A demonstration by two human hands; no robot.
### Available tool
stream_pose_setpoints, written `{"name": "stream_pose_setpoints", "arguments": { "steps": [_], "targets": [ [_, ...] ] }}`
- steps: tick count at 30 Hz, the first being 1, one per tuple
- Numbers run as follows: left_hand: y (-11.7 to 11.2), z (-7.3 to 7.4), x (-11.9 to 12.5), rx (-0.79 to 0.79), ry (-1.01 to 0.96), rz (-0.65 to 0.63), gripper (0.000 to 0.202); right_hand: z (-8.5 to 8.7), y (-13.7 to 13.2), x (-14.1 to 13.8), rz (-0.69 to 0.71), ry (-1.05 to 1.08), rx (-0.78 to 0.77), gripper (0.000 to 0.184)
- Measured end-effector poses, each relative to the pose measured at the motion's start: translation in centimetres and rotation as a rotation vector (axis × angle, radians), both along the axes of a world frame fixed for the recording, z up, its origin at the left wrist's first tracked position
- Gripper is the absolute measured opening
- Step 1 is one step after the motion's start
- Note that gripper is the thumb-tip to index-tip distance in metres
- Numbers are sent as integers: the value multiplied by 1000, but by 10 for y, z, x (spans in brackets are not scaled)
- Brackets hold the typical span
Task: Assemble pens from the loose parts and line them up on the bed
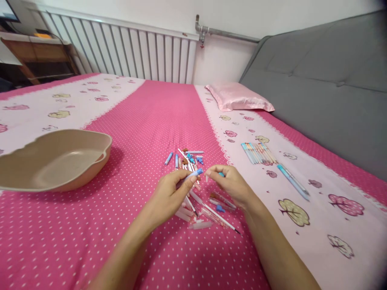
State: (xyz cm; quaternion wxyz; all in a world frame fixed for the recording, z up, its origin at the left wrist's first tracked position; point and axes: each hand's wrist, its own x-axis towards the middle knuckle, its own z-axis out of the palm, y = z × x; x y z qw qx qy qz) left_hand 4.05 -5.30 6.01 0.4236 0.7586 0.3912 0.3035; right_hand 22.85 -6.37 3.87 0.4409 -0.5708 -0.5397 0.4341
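Note:
My left hand [167, 197] is closed around a blue pen barrel [196, 173], its end pointing right. Close beside that end, the fingers of my right hand [231, 185] pinch a small whitish piece [207, 177], too small to name. A bit of turquoise shows behind the right fingers. Beneath both hands lies a loose pile of pen parts: white refills [222, 217] with dark tips, clear pinkish tubes [201, 225], and a small blue piece [220, 208]. Beyond the hands are short blue barrels [168, 158] and small blue and brown pieces, partly hidden by my left hand.
To the right, a row of pens [258, 153] lies side by side, with a few longer pens [292, 181] nearer me. A beige basin [81, 171] stands on the left. A pink pillow [238, 96] rests against the grey headboard [326, 84]; a radiator [136, 52] lines the wall.

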Motion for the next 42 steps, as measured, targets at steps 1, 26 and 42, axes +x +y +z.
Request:
{"name": "stream_pose_setpoints", "arguments": {
  "steps": [1, 26, 42],
  "targets": [
    [0, 0, 0, 2, 0, -8, 36, 6, -4, -2, -7, 175, 8, 26],
    [-2, 0, 0, 90, -5, -2, 31, 21, -23, -22, -100, 417, 31, 26],
    [0, -1, -1, 205, 11, 13, 27, 34, -30, -12, 46, 562, -20, 18]
  ]
}}
